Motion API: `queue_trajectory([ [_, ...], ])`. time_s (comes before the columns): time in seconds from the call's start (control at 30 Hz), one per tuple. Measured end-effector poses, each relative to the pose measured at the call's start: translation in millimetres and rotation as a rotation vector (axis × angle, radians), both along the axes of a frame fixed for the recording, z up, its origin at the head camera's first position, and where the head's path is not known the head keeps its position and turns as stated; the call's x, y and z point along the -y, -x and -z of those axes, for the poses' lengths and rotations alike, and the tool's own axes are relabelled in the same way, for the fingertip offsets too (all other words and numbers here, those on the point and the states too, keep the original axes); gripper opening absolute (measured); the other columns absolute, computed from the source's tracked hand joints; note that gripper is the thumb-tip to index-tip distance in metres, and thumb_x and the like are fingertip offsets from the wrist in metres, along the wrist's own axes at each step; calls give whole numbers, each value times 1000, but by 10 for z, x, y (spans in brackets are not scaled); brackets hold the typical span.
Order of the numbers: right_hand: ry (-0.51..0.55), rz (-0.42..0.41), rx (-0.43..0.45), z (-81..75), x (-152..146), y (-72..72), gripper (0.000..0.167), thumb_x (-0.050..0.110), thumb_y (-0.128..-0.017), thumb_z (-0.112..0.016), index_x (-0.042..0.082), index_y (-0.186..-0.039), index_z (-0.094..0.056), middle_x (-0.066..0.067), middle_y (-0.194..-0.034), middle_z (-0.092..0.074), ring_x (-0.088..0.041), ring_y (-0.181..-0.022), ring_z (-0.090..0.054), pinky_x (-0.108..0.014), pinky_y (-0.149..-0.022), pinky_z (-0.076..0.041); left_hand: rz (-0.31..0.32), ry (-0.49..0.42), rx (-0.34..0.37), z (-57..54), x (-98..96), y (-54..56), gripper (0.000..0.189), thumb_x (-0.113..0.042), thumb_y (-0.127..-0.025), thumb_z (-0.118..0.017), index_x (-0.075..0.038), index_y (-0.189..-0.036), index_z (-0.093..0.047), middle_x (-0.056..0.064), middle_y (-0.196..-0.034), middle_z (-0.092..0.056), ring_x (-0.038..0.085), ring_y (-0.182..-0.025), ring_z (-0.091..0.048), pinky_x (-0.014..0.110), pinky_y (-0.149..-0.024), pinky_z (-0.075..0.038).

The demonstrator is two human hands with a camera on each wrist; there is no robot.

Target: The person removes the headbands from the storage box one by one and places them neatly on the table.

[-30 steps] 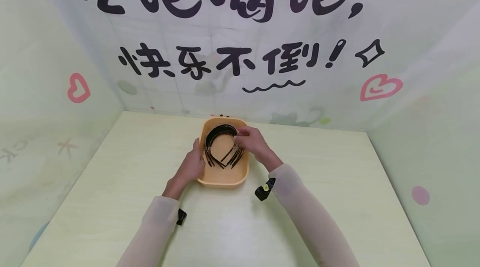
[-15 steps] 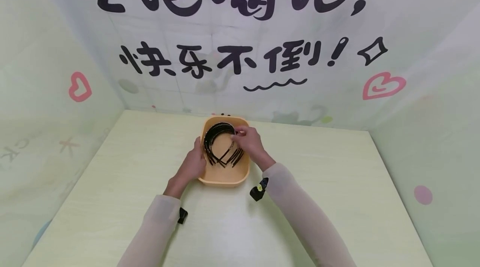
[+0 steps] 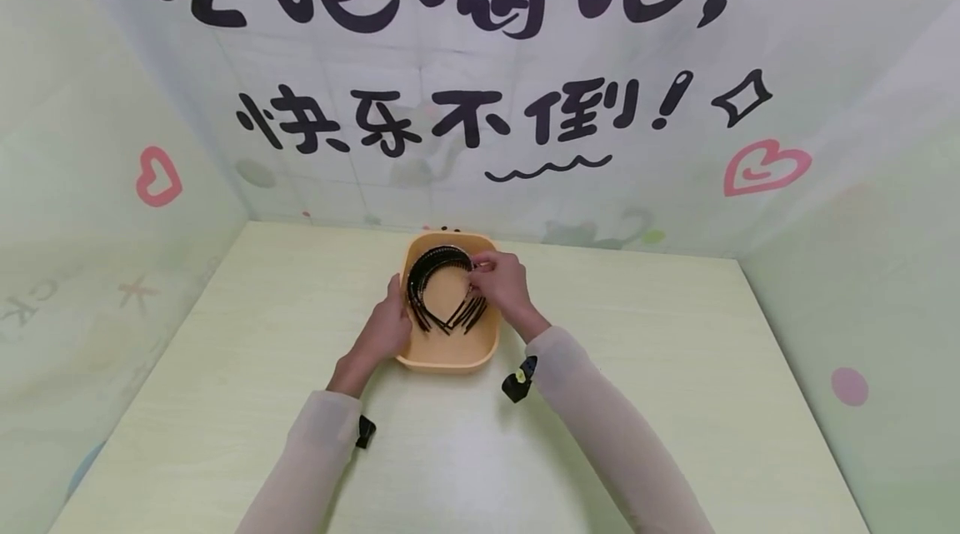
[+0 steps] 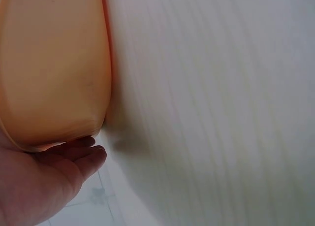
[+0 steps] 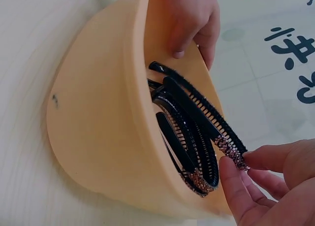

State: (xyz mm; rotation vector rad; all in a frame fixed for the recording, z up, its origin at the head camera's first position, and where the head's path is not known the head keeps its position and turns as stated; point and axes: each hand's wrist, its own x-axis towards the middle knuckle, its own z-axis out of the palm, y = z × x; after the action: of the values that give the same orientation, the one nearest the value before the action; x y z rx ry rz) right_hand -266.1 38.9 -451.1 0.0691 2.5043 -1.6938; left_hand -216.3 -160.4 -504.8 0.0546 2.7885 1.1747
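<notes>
A peach-coloured plastic basin point(image 3: 450, 357) stands on the table, holding several black toothed headbands point(image 3: 422, 276). My left hand point(image 3: 384, 327) grips the basin's left wall, thumb inside the rim and fingers outside. Over the basin's right side, my right hand point(image 3: 504, 282) pinches a black headband point(image 5: 227, 146) by its part studded with pinkish glitter. In the right wrist view that headband leans up from the others, its far end inside the basin. Below it lies another glittery headband point(image 5: 199, 181) among the pile. In the left wrist view, the left fingers point(image 4: 91, 162) press the basin's outer wall.
The pale wooden table point(image 3: 675, 401) runs back to a printed cloth wall point(image 3: 420, 184) with large black characters. More printed cloth closes in the left and right sides. The basin stands close to the back edge.
My right hand has shifted slightly left with the pinched headband, whose free end has swung down beside the others. The left hand stays on the basin wall.
</notes>
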Motion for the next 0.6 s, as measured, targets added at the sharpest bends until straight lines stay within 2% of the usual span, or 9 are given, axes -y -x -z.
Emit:
queue_trajectory([
  [0.1, 28, 20, 26, -14, -59, 16, 27, -4, -88, -66, -2, -114, -72, -17, -95, -72, -25, -72, -73, -40, -72, -60, 1, 3, 3, 4, 3, -2, 68, 1, -96, -34, 4, -155, -2, 36, -111, -62, 29, -76, -64, 40, -66, -52],
  [0.23, 101, 48, 87, -54, -176, 52, 28, -3, -89, -66, 1, -115, -73, -19, -101, -72, -31, -83, -73, -38, -76, -59, -2, -3, 16, 6, 2, -2, 70, 2, -95, -35, 4, -156, 1, 38, -114, -60, 29, -73, -63, 37, -62, -51],
  [0.37, 172, 62, 140, -89, -337, 98, 25, -2, -91, -65, -1, -114, -72, -23, -108, -71, -35, -91, -71, -38, -79, -59, -7, -7, 11, -8, -4, 1, 71, 2, -95, -35, 4, -156, 0, 40, -121, -57, 30, -77, -63, 38, -65, -52],
  [0.43, 194, 70, 154, -103, -425, 121, 24, -1, -91, -65, -2, -114, -71, -25, -111, -70, -32, -88, -72, -35, -78, -59, -6, -13, 13, -18, -7, -1, 71, 2, -95, -35, 3, -156, 1, 41, -124, -56, 31, -77, -64, 39, -65, -52],
  [0.6, 209, 97, 163, -114, -628, 179, 24, 0, -91, -65, -4, -115, -70, -25, -114, -68, -14, -75, -69, -29, -74, -59, 1, -20, 17, -17, -12, -4, 71, 2, -95, -34, 3, -156, 1, 41, -130, -51, 30, -79, -64, 36, -63, -51],
])
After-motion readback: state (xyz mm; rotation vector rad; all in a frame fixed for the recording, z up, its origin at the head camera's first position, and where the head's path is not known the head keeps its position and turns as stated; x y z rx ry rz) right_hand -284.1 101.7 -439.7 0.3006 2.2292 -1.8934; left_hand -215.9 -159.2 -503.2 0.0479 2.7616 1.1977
